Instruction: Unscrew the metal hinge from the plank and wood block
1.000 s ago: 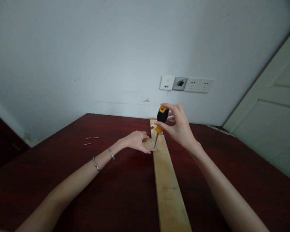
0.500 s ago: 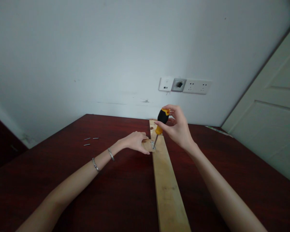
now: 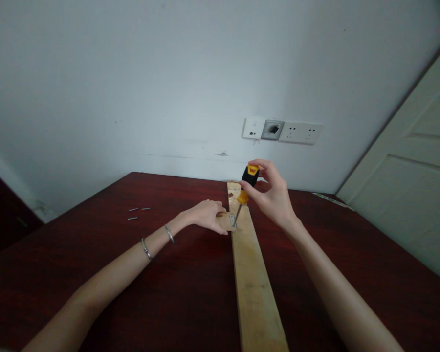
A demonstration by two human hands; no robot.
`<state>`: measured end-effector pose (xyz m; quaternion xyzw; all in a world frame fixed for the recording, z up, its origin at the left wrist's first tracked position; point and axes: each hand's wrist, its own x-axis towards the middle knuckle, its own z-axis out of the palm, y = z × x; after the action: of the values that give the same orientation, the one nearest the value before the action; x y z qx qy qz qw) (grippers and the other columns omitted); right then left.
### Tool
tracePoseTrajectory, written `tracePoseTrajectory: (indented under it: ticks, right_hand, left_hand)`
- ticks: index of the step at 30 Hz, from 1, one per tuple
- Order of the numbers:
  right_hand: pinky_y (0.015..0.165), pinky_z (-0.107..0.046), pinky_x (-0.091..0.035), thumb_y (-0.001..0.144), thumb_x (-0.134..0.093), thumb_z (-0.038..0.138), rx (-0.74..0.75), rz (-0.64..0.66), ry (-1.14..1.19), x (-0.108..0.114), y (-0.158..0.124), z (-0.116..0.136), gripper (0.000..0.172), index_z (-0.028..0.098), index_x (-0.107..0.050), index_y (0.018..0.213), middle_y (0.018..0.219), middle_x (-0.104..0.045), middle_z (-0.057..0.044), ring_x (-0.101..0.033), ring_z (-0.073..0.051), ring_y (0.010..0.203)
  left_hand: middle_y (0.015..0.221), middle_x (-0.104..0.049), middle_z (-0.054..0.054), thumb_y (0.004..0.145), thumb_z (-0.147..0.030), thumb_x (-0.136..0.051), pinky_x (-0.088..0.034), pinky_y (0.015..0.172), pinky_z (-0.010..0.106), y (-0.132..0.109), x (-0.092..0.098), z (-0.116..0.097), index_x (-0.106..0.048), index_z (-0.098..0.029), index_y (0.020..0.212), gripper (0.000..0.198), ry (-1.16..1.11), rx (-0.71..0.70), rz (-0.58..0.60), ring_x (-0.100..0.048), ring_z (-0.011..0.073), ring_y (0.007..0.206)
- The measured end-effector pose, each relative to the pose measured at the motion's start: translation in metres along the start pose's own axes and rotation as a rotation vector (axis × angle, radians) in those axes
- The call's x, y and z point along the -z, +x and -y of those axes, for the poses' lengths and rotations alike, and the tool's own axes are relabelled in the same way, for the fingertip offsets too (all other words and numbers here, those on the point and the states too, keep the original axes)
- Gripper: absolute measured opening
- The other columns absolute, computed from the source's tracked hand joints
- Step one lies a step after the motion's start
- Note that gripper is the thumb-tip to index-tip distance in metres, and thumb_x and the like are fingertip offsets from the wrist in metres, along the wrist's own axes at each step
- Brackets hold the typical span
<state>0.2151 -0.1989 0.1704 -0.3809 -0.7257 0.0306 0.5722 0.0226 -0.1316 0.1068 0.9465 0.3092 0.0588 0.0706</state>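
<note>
My right hand (image 3: pixel 271 193) grips a screwdriver (image 3: pixel 250 177) by its black and yellow handle. The shaft slants down to a small metal bracket (image 3: pixel 232 220), its tip on or beside it. A short wooden block (image 3: pixel 224 222) lies against the left side of a long wooden board (image 3: pixel 253 274), under the bracket. My left hand (image 3: pixel 206 215) is closed round this block, thumb on the near side and fingers on the far side. Any screw under the tip is too small to make out.
Three screws (image 3: pixel 132 218) lie on the dark red table (image 3: pixel 161 293) to the left. Behind it rises a white wall with sockets (image 3: pixel 289 132). A pale door (image 3: pixel 418 161) stands at the right, and a thin patterned strip (image 3: pixel 332 199) lies by the back right edge.
The screwdriver handle has turned a little in my right hand, its yellow patch now facing me more. My left hand keeps its hold on the block.
</note>
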Motion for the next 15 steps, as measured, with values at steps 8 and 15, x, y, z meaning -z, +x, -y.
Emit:
tracePoseTrajectory:
  ticks: [8,15]
  right_hand:
    - [0.071,-0.033,-0.055,0.075,-0.068,0.028,-0.004,0.031,0.010,0.0025,0.0017,0.0013,0.040,0.025,-0.054,0.112,0.111,-0.063,-0.005,-0.061,-0.023,0.102]
    - [0.080,-0.038,-0.056,0.079,-0.062,0.026,-0.010,0.057,0.006,0.0039,0.0008,0.0021,0.046,0.026,-0.050,0.124,0.121,-0.060,-0.006,-0.061,-0.021,0.097]
  left_hand:
    - [0.090,-0.063,0.006,0.064,-0.064,-0.070,-0.038,0.062,0.026,-0.0003,0.0007,0.0000,-0.067,-0.018,0.100,0.059,0.026,-0.005,0.001,-0.059,0.0198,0.074]
    - [0.090,-0.062,0.006,0.064,-0.066,-0.068,-0.037,0.061,0.026,0.0004,-0.0018,0.0027,-0.067,-0.017,0.098,0.060,0.035,-0.016,-0.007,-0.058,0.0189,0.072]
